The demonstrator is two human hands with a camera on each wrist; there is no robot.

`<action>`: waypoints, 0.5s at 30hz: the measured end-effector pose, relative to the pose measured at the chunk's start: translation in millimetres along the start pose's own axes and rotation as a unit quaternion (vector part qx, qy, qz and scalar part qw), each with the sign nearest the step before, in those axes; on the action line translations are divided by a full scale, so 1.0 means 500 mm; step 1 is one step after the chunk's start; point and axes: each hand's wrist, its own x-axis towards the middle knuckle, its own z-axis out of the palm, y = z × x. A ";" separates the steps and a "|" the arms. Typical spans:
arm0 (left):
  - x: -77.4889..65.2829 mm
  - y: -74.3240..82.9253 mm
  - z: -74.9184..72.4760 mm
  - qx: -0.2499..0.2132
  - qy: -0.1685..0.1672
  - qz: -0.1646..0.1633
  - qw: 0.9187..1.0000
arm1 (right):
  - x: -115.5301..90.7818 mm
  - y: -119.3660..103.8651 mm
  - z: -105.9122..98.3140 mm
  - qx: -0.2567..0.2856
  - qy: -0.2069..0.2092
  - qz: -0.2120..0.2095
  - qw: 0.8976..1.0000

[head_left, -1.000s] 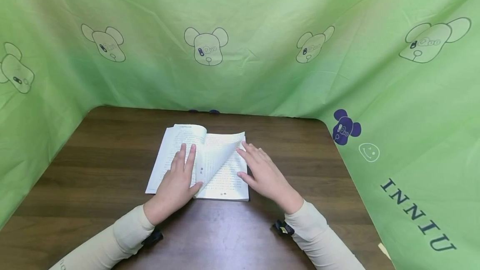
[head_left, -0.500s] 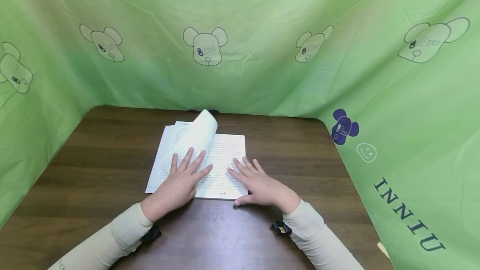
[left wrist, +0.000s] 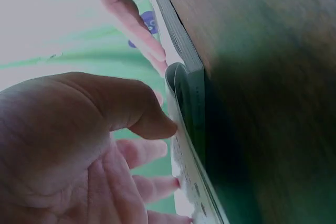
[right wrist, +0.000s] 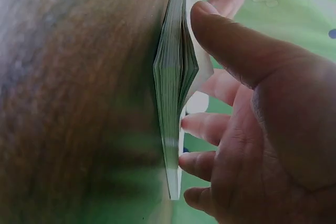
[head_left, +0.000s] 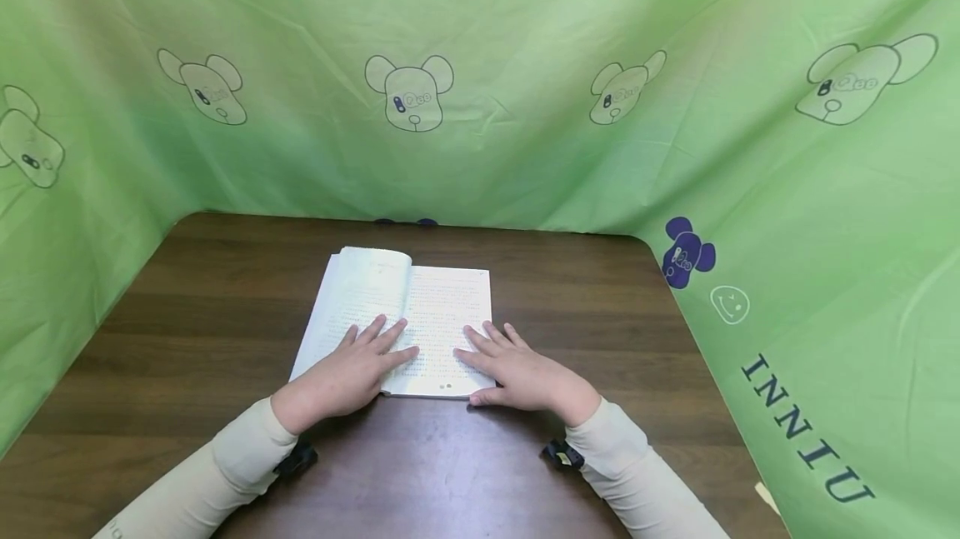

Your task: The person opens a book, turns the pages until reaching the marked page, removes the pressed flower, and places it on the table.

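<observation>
An open book with white printed pages lies on the brown wooden table, its turned pages curving over at the spine. My left hand rests with spread fingers across the left page near the spine; in the left wrist view its thumb touches the page by the lower edge. My right hand lies spread at the lower right of the right page. In the right wrist view, its fingertips touch the page above the thick page block, and the thumb sits beside the near edge.
The wooden table stretches around the book. A green curtain with printed bear heads hangs along the back and both sides. A small pale object lies at the table's right edge.
The lifted page has gone over to the left and now lies on the left side. My right hand moved down from the right edge onto the page; my left hand shifted slightly down and left.
</observation>
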 end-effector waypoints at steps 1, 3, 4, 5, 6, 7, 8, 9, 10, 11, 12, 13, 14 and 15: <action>0.000 0.000 0.000 -0.003 -0.001 -0.007 1.000 | 0.001 0.000 -0.001 -0.004 0.004 -0.003 1.000; 0.001 0.003 0.000 -0.009 -0.001 -0.023 1.000 | 0.003 0.001 -0.004 -0.015 0.015 -0.010 1.000; 0.002 0.004 0.000 -0.012 -0.001 -0.032 0.999 | 0.004 0.002 -0.005 -0.022 0.021 -0.014 0.999; 0.003 0.005 0.001 -0.015 -0.001 -0.041 0.999 | 0.005 0.002 -0.006 -0.031 0.029 -0.021 0.999; 0.003 0.006 0.001 -0.018 0.000 -0.047 0.999 | 0.006 0.002 -0.007 -0.036 0.037 -0.028 0.998; 0.004 0.008 0.002 -0.023 0.003 -0.052 0.998 | 0.007 0.003 -0.008 -0.044 0.045 -0.036 0.997; 0.005 0.010 0.003 -0.027 0.004 -0.058 0.998 | 0.008 0.004 -0.008 -0.053 0.053 -0.046 0.996; 0.005 0.012 0.003 -0.031 0.007 -0.062 0.998 | 0.010 0.005 -0.008 -0.059 0.061 -0.054 0.995; 0.006 0.014 0.004 -0.035 0.007 -0.068 0.997 | 0.011 0.005 -0.008 -0.065 0.070 -0.061 0.994; 0.007 0.016 0.005 -0.039 0.007 -0.071 0.997 | 0.012 0.005 -0.008 -0.069 0.078 -0.067 0.992; 0.008 0.018 0.006 -0.042 0.007 -0.074 0.996 | 0.013 0.006 -0.008 -0.071 0.085 -0.071 0.991; 0.009 0.019 0.007 -0.045 0.006 -0.077 0.996 | 0.013 0.006 -0.007 -0.072 0.092 -0.075 0.990; 0.010 0.021 0.009 -0.046 0.003 -0.080 0.996 | 0.014 0.006 -0.007 -0.072 0.099 -0.077 0.989; 0.010 0.022 0.011 -0.047 0.002 -0.081 0.996 | 0.015 0.005 -0.007 -0.074 0.107 -0.076 0.989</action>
